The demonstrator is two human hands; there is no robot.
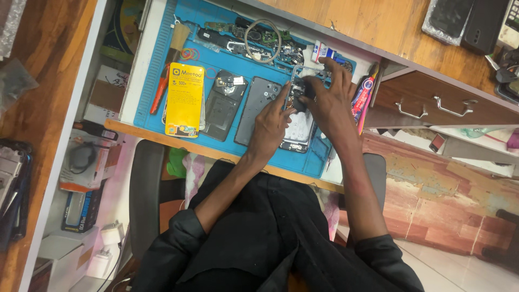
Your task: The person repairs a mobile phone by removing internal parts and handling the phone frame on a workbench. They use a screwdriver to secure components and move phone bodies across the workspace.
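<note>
Covering the drawer-like workbench tray, a blue mat beside wooden drawers.

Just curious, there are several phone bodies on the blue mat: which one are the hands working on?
The opened phone at the mat's right end, under both hands; the two dark ones lie untouched beside it.

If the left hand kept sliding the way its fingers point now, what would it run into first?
The left hand points up and to the right across the opened phone. It would most likely meet the right hand working there first, though depth is hard to judge.
</note>
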